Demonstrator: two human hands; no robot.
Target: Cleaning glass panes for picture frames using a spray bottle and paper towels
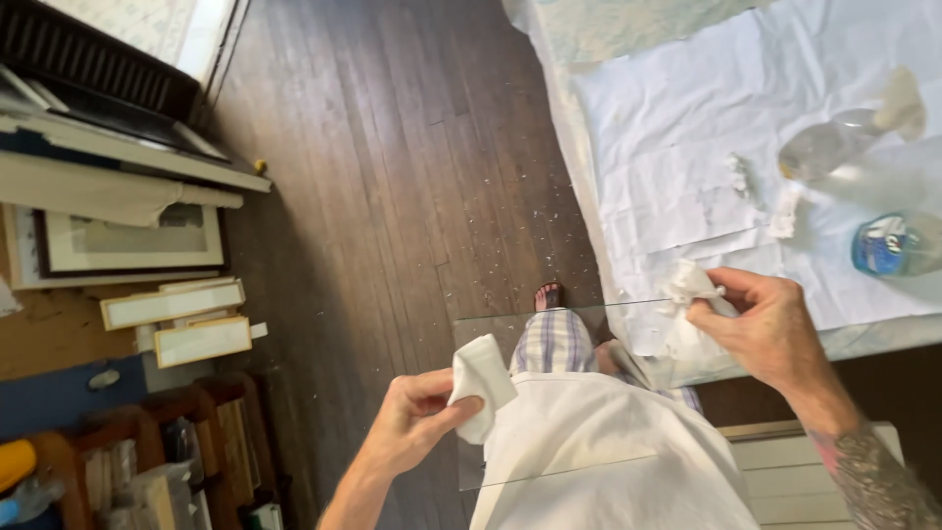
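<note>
View: head camera looking straight down past the person's white shirt and checked shorts to a dark plank floor (412,177).

Glass pane: a clear rectangular glass pane (559,393) held flat in front of the body, between the two hands, its far right corner reaching toward the worktop edge; its edges show as pale lines across the shirt and floor.

Left hand: the left hand (412,422) is closed on the pane's left edge through a folded white cloth (481,378), likely so that bare fingers stay off the glass and its edge.

Right hand: the right hand (765,324) is clenched on a crumpled white wad (687,290) pressed at the pane's far right corner, a grip that suits both steadying and wiping.

Worktop: the worktop (687,147), far right, is covered with creased white paper, presumably to protect the surface.

Bottles: two clear spray bottles lie on their sides on the paper, within reach of the right hand: one with a pale trigger head (844,137), one with a blue label (898,245).

Scraps: small torn paper bits (746,177) lie near the bottles; specks litter the floor by the worktop.

Frames: picture frames (132,240) lean and stack at far left, well apart from the pane.
</note>
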